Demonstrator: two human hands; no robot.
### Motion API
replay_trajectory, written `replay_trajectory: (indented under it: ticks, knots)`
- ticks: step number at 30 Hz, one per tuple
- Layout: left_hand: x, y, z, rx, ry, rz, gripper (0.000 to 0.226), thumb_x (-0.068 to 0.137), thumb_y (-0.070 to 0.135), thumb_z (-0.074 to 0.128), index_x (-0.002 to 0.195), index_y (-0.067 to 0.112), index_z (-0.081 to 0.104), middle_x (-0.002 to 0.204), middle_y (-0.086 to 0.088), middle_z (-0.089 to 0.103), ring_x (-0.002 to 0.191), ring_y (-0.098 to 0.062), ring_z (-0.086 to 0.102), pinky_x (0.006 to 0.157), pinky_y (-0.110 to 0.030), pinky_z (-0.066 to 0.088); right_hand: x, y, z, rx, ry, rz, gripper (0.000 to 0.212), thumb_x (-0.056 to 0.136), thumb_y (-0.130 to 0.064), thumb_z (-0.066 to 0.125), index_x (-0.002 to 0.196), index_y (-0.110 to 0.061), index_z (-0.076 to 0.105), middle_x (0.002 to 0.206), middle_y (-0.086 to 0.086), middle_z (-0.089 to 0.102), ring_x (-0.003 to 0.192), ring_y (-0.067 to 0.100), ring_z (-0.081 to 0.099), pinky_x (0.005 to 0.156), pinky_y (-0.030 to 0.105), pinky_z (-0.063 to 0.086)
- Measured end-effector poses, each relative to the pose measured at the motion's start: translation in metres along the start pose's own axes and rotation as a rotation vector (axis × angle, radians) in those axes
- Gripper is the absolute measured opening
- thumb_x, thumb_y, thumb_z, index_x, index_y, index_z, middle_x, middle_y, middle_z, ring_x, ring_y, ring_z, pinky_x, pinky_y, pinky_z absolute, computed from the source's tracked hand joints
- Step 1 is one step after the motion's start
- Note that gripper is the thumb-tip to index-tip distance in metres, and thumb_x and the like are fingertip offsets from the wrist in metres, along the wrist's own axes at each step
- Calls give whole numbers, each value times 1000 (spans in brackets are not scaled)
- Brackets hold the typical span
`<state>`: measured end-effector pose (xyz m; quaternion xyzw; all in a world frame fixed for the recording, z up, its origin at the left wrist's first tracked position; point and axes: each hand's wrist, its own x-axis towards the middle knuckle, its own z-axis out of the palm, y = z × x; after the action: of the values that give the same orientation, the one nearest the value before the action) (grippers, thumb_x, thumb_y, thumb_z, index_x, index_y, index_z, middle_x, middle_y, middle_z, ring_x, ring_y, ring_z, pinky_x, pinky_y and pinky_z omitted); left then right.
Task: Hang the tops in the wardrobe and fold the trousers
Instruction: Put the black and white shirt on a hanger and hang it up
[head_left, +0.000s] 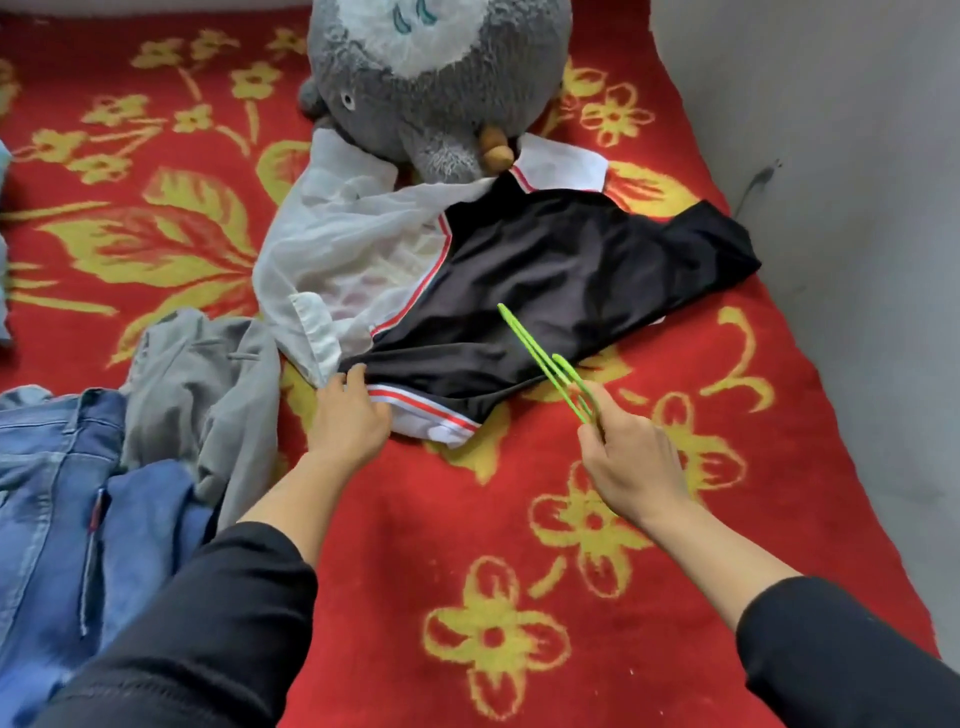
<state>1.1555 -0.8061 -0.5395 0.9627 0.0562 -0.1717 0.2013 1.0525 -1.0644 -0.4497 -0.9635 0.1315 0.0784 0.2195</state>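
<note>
A black top (561, 280) with white sleeves and red-and-white trim lies spread on the red flowered blanket (415, 545). My left hand (349, 415) rests at the top's striped hem, fingers touching the fabric edge. My right hand (631, 457) is closed around a green plastic hanger (545, 364), held over the lower right part of the top. To the left lie crumpled grey trousers (208, 384) and blue jeans (67, 499).
A big grey plush toy (436, 78) sits at the head of the bed, on the top's collar area. A grey wall (857, 208) runs along the bed's right edge. The blanket near me is bare.
</note>
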Motion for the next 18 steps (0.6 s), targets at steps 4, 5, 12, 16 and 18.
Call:
replay_trajectory:
  ticks: [4, 5, 12, 16, 18]
  knots:
    - [36, -10, 16, -120, 57, -107, 66, 95, 29, 45, 150, 9, 14, 144, -23, 38, 132, -39, 33, 107, -47, 29, 12, 16, 37, 199, 41, 44, 36, 93, -9, 45, 121, -24, 61, 103, 6, 69, 93, 32, 62, 73, 38, 46]
    - [42, -11, 20, -109, 39, -142, 69, 95, 33, 46, 151, 10, 11, 145, -22, 37, 133, -39, 30, 108, -47, 26, 16, 19, 46, 226, 37, 63, 33, 93, -8, 45, 117, -22, 63, 103, 6, 69, 90, 31, 62, 71, 37, 46]
    - [42, -6, 31, 113, 136, -103, 27, 93, 32, 50, 104, 13, 65, 120, -17, 53, 121, -34, 34, 97, -46, 29, 34, 21, 77, 330, -9, 234, 20, 91, -12, 52, 90, -24, 67, 58, -16, 45, 55, 12, 41, 52, 26, 30]
    - [13, -8, 30, -240, -45, 250, 28, 88, 41, 48, 95, 19, 65, 108, -1, 57, 113, -27, 45, 102, -51, 35, 41, -2, 73, 456, 13, 285, 11, 91, -18, 59, 89, -21, 70, 69, -8, 61, 72, 18, 57, 62, 28, 36]
    - [-13, -2, 26, -377, -224, 459, 22, 88, 37, 46, 87, 19, 59, 86, 6, 56, 91, -15, 49, 103, -45, 37, 41, -18, 70, 500, -19, 298, 10, 92, -27, 62, 86, -20, 67, 71, -7, 62, 76, 20, 57, 60, 21, 38]
